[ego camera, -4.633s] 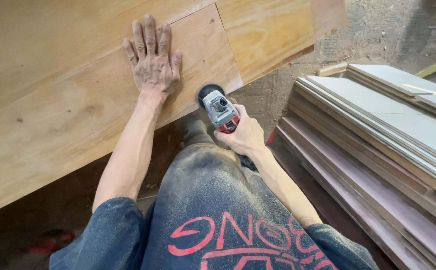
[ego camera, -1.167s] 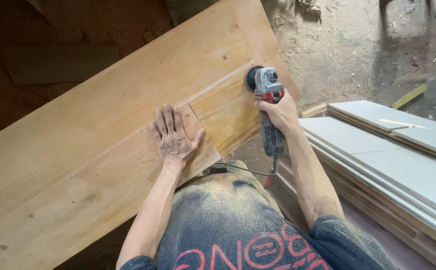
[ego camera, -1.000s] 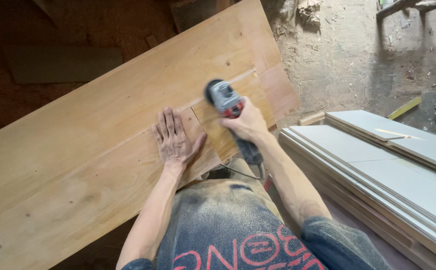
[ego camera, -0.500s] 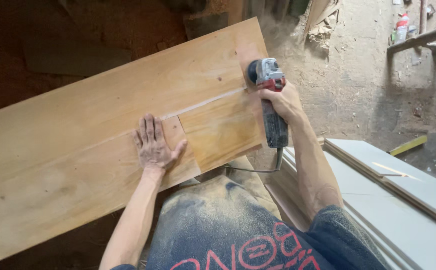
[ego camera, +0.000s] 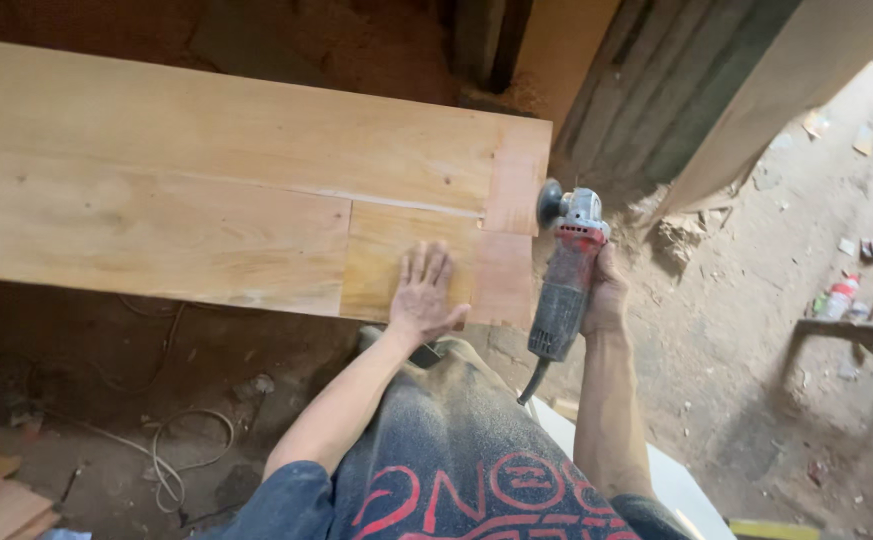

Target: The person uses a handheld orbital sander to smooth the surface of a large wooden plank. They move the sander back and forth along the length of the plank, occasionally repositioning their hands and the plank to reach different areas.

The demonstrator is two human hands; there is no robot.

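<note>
Left hand (ego camera: 424, 295) lies flat, fingers spread, near the wooden panel's (ego camera: 206, 200) right end; right hand (ego camera: 604, 300) grips the angle grinder (ego camera: 564, 275) — its disc seemingly at the end edge, open dirt floor (ego camera: 756, 330) beyond.

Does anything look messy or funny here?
Yes. A loose pale cord lies tangled on the dirt floor, and scraps of litter are scattered at right. The long light-brown wooden board itself looks whole.

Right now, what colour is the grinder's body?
Dark grey handle, red band, silver head on the grinder, per the head view.
</note>
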